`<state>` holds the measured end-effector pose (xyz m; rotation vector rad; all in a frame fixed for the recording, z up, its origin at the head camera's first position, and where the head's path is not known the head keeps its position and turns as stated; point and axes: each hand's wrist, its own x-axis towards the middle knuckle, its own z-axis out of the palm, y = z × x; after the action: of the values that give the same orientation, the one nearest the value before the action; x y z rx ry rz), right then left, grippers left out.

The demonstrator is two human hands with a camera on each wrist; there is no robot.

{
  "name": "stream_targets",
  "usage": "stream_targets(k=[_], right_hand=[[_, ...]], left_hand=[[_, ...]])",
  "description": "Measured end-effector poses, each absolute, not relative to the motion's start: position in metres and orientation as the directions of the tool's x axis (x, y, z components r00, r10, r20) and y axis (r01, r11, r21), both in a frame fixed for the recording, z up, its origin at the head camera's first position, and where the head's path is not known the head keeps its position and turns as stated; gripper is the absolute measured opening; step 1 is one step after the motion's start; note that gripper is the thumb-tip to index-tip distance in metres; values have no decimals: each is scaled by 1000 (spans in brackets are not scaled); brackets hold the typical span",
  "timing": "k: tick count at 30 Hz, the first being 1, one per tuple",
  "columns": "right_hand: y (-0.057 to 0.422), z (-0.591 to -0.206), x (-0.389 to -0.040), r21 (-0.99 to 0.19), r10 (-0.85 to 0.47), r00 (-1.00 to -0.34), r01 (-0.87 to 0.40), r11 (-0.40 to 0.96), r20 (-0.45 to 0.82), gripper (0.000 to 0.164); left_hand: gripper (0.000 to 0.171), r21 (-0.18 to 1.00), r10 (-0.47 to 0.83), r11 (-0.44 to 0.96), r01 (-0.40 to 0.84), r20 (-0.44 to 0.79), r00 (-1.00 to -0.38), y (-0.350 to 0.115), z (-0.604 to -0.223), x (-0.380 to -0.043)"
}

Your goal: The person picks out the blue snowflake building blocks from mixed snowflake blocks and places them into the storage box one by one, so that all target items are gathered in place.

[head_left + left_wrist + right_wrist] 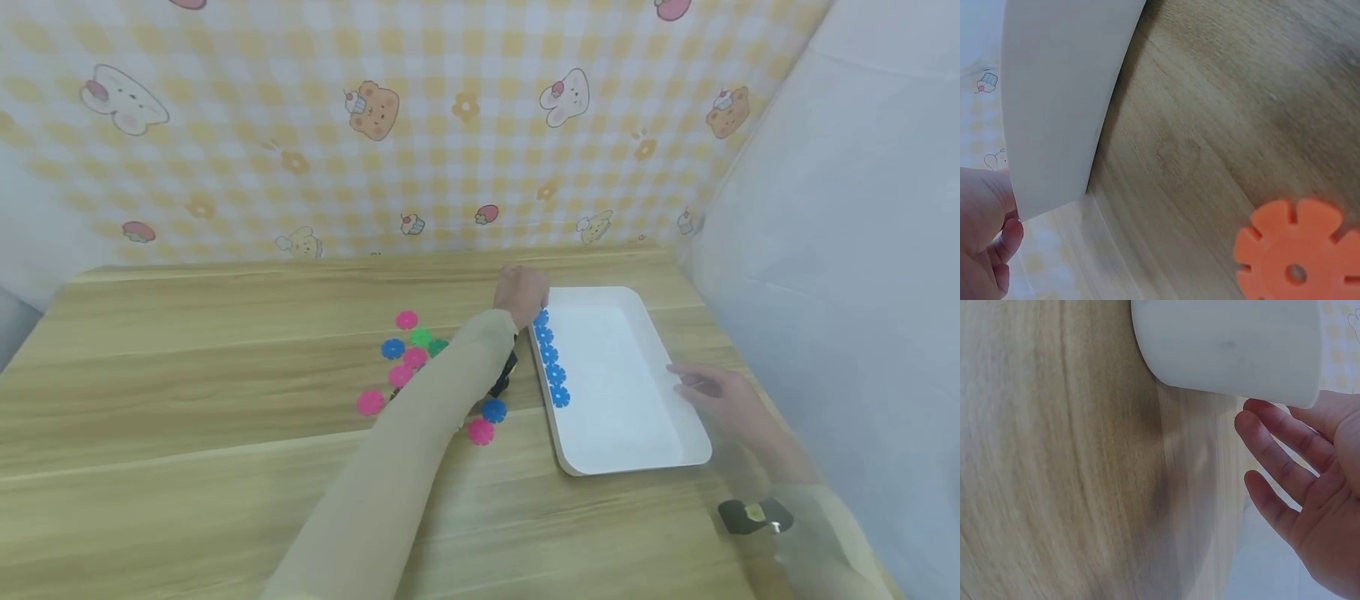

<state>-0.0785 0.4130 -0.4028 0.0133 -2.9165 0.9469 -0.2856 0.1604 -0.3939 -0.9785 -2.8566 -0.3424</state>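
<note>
My left hand [522, 293] is at the far left corner of a white tray [615, 383], its fingers bent near the rim. Five-like blue flower-shaped discs stand aside; several blue flower discs [555, 374] line the tray's inner left side, the farthest partly under the left fingers. Whether they pinch a disc is hidden. In the left wrist view the tray wall [1066, 106] covers part of that left hand [985, 231]. My right hand [723, 400] touches the tray's right rim; in the right wrist view its fingers [1279, 456] extend loosely, the thumb mostly hidden.
Left of the tray, pink discs [371, 402], green discs [421, 337] and blue discs [393, 348] lie scattered on the wooden table [187, 375], partly behind the left forearm. An orange disc [1297, 250] lies near the left wrist. A patterned curtain [450, 158] hangs behind.
</note>
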Motion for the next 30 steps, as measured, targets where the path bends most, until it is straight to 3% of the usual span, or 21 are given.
stream_targets(k=[17, 20, 25, 30], right_hand=[[411, -400, -79, -576, 29, -999, -2, 818, 44, 33], [409, -399, -80, -574, 22, -998, -13, 819, 54, 32], [409, -399, -81, -574, 14, -997, -30, 818, 73, 31], [411, -401, -81, -574, 7, -996, -46, 817, 89, 30]], left_hand=[[40, 276, 603, 727, 628, 180, -777, 158, -397, -286], [33, 334, 608, 703, 627, 174, -775, 155, -396, -287], [9, 500, 620, 625, 599, 148, -771, 144, -390, -290], [17, 668, 647, 512, 540, 113, -754, 124, -374, -295]])
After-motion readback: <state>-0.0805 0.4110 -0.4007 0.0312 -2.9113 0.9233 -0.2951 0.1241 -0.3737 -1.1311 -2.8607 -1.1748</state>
